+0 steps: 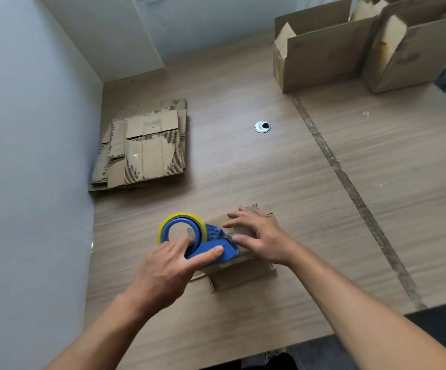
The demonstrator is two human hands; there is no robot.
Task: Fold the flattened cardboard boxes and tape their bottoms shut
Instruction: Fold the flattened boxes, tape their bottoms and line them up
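Views: one. Head camera, wide-angle, worn on my head. Facing: forward and steeply down onto the bench (243,169). Range: near; my forearms enter from the lower edge, and my left hand (168,268) and right hand (259,236) meet over the bench's near half. Coverage: the bench's near edge, its far edge, and the wall (29,156) along its left side; the bench fills most of the frame.

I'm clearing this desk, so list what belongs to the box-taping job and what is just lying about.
Job in hand:
- tape dispenser, gripped by the left hand
- small box, pressed under the right hand
- stack of flattened boxes, far left
- open folded boxes, far right

Just lying about:
- round metal grommet
- dark diagonal strip
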